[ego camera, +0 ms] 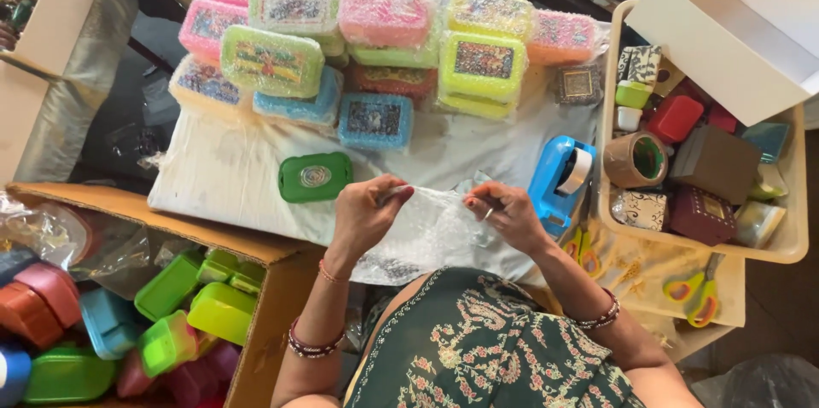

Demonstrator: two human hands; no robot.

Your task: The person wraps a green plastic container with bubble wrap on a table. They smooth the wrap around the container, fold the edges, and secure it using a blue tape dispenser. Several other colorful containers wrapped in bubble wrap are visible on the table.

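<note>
Both hands, left hand [368,208] and right hand [505,212], pinch a bubble wrap sheet [439,233]; green oval-labelled box [315,177] lies just left; wrapped colourful boxes [384,41] are stacked far.

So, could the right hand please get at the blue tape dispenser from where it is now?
Probably yes: the tape dispenser stands just beside the right hand with nothing between them, though both hands hold the bubble wrap.

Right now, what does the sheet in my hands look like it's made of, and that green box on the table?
The sheet, pinched by the left hand and right hand, looks like clear plastic bubble wrap: see-through, glossy, dimpled all over. The green box seems moulded plastic, smooth with a soft sheen and rounded corners.
</note>
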